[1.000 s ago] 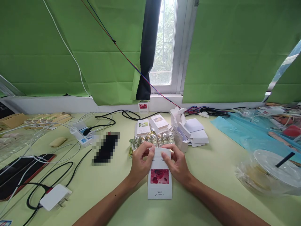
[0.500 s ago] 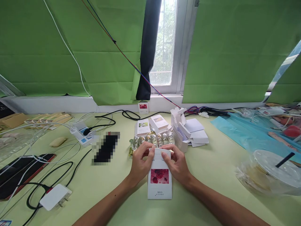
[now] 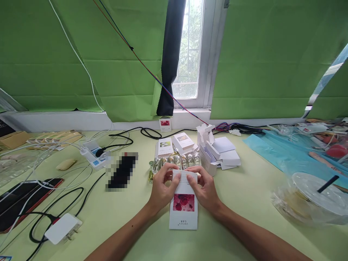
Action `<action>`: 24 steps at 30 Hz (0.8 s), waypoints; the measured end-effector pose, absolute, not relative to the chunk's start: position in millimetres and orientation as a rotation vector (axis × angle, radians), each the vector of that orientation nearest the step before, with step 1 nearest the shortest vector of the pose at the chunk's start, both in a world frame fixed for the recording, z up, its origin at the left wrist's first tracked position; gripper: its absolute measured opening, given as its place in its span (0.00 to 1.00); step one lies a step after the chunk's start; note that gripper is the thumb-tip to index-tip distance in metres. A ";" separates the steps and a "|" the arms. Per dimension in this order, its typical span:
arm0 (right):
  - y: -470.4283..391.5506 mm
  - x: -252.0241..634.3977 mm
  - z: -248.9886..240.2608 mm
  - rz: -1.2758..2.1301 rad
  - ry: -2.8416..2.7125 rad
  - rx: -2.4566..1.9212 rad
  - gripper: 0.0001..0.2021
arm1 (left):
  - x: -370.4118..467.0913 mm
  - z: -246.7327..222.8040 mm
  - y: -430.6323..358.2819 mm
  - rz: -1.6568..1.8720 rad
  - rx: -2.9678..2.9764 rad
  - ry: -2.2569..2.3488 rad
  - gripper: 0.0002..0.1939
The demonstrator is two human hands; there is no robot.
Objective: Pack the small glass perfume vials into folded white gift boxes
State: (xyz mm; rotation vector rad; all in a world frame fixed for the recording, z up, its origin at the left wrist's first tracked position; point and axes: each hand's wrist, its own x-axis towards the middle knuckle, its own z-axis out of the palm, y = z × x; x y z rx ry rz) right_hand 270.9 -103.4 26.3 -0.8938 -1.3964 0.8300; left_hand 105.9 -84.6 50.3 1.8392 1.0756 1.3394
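Observation:
A white card with a red rose picture (image 3: 183, 217) lies lengthwise before me, its far part pinched between my hands. My left hand (image 3: 165, 185) is closed on its upper left edge, thumb on top. On the upper right edge, my right hand (image 3: 202, 186) grips it the same way. Right behind my fingers stand several small clear bottles with shiny caps (image 3: 178, 160) in a row. Beyond them are a card with a white flower picture (image 3: 165, 145) and a stack of similar cards (image 3: 184, 140).
Folded white boxes (image 3: 227, 150) lie behind my right hand. A lidded cup with a black straw (image 3: 312, 192) is at the right, near blue plastic (image 3: 268, 148). Left are a power strip (image 3: 94, 157), a white charger (image 3: 63, 228), a phone (image 3: 29, 199) and looping cables.
Both thumbs have shifted slightly on the card, and its far end looks flatter. The card's near end has moved a little left in view.

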 end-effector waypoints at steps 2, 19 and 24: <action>-103.0 270.7 27.1 0.832 -1.372 -0.893 0.09 | 105.9 51.5 -85.5 1.323 1.839 1.061 0.09; -101.5 271.1 26.4 0.759 -1.331 -0.943 0.10 | 109.6 57.2 -88.5 1.126 1.784 1.041 0.13; -102.2 270.5 27.3 0.749 -1.328 -0.938 0.09 | 109.6 57.5 -87.6 1.125 1.795 1.035 0.12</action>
